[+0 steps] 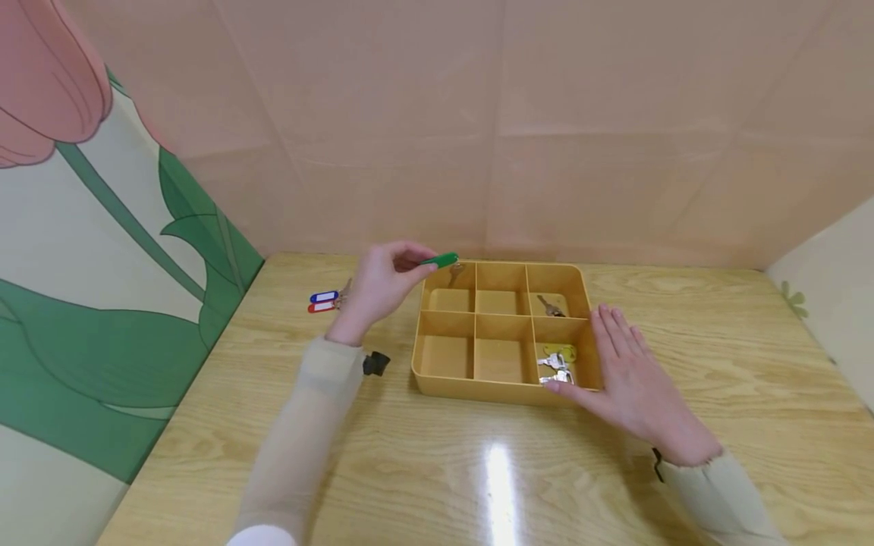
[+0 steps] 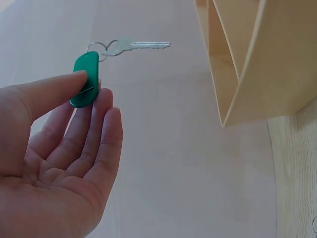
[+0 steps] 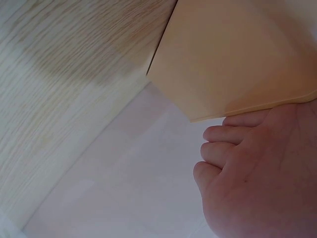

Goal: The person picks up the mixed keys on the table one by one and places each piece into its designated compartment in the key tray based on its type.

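Note:
My left hand pinches a green key tag between thumb and fingers. From its ring hangs a silver key, over the back left compartment of a yellow six-compartment box. My right hand rests along the box's right side with fingers straight, its thumb at the front rim. In the front right compartment lie silver keys with a yellow tag. Another key lies in the back right compartment, apparently on a yellowish tag.
Left of the box, a blue key tag and a red key tag lie with keys partly behind my left hand. A small black object shows beside the left sleeve. The wooden table meets a wall at the back.

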`<state>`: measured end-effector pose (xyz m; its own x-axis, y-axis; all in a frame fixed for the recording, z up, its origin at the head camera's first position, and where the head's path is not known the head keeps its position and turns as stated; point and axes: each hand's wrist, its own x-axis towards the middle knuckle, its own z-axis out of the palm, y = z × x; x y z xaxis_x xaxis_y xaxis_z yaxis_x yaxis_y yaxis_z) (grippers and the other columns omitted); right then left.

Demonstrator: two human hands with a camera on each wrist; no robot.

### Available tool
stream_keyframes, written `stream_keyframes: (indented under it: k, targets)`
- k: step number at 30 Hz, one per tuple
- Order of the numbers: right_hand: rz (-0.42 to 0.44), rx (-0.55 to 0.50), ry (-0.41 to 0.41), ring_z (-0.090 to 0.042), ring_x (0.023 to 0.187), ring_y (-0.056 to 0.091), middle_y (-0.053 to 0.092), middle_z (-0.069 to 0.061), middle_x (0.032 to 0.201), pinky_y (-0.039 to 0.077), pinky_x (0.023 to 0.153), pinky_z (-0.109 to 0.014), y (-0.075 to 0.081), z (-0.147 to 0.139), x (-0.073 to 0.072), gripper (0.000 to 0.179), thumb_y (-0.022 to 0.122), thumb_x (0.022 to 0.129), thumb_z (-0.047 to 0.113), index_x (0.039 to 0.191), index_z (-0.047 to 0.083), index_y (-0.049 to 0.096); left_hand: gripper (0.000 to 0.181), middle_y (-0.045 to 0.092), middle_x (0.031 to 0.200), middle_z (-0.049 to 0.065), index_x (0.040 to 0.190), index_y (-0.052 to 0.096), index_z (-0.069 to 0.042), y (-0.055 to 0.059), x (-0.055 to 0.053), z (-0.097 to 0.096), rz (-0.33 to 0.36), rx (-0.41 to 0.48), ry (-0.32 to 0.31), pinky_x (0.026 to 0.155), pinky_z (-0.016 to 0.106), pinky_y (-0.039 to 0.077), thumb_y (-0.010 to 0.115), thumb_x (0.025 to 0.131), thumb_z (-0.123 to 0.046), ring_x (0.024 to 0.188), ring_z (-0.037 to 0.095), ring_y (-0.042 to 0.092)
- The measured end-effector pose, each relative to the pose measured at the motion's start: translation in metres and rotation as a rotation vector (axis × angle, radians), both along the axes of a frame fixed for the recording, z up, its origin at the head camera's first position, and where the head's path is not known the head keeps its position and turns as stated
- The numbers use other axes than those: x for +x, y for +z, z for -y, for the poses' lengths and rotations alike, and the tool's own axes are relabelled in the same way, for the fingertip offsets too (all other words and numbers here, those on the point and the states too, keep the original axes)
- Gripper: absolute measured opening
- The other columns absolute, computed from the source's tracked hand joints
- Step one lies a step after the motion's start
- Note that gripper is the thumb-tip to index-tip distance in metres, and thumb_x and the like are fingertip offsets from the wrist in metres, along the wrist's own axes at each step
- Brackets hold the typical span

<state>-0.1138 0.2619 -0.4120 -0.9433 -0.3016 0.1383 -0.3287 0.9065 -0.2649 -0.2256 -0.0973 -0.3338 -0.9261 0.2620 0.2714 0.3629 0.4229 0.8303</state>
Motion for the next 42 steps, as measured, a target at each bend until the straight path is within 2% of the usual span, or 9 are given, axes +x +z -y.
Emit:
stream_keyframes:
  k: [8,16,23,32,42]
  targets:
    - [-0.008,-0.006,-0.001,-0.03,0.153,-0.007,0.0,-0.021,0.167,0.002,0.122,-0.052,0.0,0.0,0.0,0.12,0.064,0.088,0.071,0.16,-0.001,0.001,0.013,0.073,0.096,-0.002,0.106,0.076,-0.01,0.001,-0.004,-0.007,-0.022,0.017,-0.029,0.078,0.032,0.057,0.076,0.093,-0.01,0.085,0.021,0.069]
    - [0.002,-0.001,-0.006,-0.029,0.153,-0.009,-0.002,-0.019,0.167,0.001,0.122,-0.052,0.0,0.001,0.001,0.121,0.063,0.088,0.072,0.161,0.001,-0.001,0.012,0.073,0.095,-0.001,0.105,0.076,-0.009,0.003,-0.007,-0.015,-0.011,0.012,-0.042,0.076,0.031,0.057,0.076,0.093,-0.009,0.085,0.022,0.069]
    - [-0.004,0.001,-0.007,-0.029,0.153,-0.009,-0.002,-0.02,0.167,0.001,0.122,-0.051,-0.001,0.001,0.0,0.121,0.063,0.087,0.072,0.161,0.0,0.0,0.013,0.073,0.095,0.001,0.105,0.076,-0.007,0.001,-0.011,-0.022,-0.007,0.014,-0.064,0.075,0.03,0.057,0.077,0.092,-0.008,0.087,0.028,0.07]
    - [-0.016,-0.008,-0.002,-0.03,0.153,-0.006,-0.001,-0.02,0.167,0.001,0.122,-0.051,0.0,0.002,0.0,0.121,0.065,0.087,0.071,0.161,0.001,-0.001,0.014,0.073,0.097,-0.002,0.106,0.076,-0.009,0.0,-0.017,-0.027,-0.004,-0.021,-0.078,0.076,0.029,0.057,0.077,0.093,-0.013,0.086,0.019,0.069]
    - [0.0,-0.009,-0.008,-0.03,0.153,-0.007,-0.001,-0.02,0.167,0.001,0.122,-0.052,0.001,0.002,0.0,0.121,0.064,0.087,0.072,0.161,0.002,-0.002,0.015,0.074,0.097,-0.001,0.106,0.077,-0.009,-0.003,-0.028,-0.036,0.067,0.041,-0.108,0.08,0.03,0.057,0.078,0.093,-0.014,0.091,0.023,0.07]
